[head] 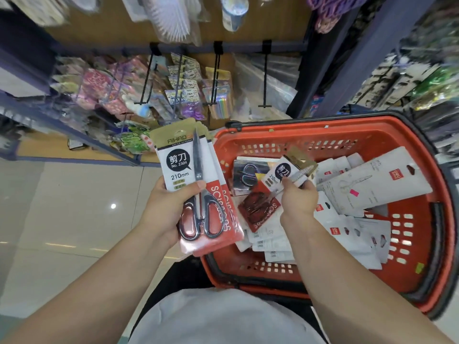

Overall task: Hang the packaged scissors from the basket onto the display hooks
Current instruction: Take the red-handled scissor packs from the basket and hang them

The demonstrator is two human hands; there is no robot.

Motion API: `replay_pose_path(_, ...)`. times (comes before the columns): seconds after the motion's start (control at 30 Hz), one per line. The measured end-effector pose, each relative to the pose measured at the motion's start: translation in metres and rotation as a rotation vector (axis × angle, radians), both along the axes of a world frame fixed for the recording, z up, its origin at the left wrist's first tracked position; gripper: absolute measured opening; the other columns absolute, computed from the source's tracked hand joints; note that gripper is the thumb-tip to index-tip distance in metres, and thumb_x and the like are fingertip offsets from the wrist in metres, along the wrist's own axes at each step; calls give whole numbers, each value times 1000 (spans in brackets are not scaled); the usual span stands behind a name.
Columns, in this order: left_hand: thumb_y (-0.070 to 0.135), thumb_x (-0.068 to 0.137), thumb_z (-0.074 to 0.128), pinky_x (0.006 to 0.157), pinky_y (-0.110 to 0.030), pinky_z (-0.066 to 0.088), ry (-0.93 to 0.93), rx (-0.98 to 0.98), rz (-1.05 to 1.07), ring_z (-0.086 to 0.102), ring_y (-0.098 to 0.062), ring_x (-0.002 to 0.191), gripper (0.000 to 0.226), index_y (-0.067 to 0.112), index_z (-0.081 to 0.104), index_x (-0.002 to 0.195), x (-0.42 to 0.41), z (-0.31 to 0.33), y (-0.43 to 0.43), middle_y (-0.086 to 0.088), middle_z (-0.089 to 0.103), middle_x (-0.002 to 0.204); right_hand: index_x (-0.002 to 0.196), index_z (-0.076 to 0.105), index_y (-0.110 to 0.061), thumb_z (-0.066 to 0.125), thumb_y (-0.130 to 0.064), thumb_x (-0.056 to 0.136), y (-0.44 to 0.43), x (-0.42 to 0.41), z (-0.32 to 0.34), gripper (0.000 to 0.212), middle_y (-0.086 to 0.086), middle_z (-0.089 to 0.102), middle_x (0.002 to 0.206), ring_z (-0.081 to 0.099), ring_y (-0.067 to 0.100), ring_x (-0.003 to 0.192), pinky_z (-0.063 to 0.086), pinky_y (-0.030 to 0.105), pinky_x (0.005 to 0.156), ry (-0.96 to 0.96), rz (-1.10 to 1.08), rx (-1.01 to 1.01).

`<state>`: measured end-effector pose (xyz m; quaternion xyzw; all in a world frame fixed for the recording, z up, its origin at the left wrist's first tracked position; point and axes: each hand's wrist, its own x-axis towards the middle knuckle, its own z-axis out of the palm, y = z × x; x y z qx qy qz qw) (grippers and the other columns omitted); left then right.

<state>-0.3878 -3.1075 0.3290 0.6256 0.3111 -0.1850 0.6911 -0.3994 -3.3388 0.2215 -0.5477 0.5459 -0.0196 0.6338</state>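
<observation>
Left hand (pixel 162 209) clamping a small stack of AIHAO 210mm scissors packs (pixel 196 189), long axis upright, gold hang-tab end pointing toward the shelving. Right hand (pixel 296 201) pinching one more matching scissors pack (pixel 288 173) over the red basket (pixel 347 135), tab end tilting up and right. Remaining packs, mostly white Deli cards (pixel 377 182), lying loose in the basket. Empty display hook (pixel 264 78) projecting ahead and above, nearer the right hand; judged still collecting, not yet hanging.

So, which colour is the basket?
Red-orange basket, with dark trim, seen in the head view.
</observation>
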Motion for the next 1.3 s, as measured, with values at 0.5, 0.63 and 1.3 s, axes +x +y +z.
replay_pose_path(0.5,4,83,75,61,-36,64,-154,-289,52,78,-22,75,30,17,72,110,41,66,101,-5,81,93,115,72,-24,66,-18,102,89,26,172,16,-2,79,110,76,21,103,62,50,90,-493,537,-215)
replay_pose_path(0.63,12,66,78,60,-38,63,-213,-355,5,78,-23,74,55,16,68,120,59,95,173,-6,81,94,115,74,-21,63,-16,103,164,45,210,17,-3,80,107,77,17,100,62,41,86,-558,558,-240)
replay_pose_path(1.3,15,74,73,66,-43,65,-538,-443,78,79,-27,80,43,15,72,117,180,227,353,-13,80,99,121,70,-17,58,-8,104,340,167,320,22,1,80,111,76,22,106,62,36,86,-840,570,-227)
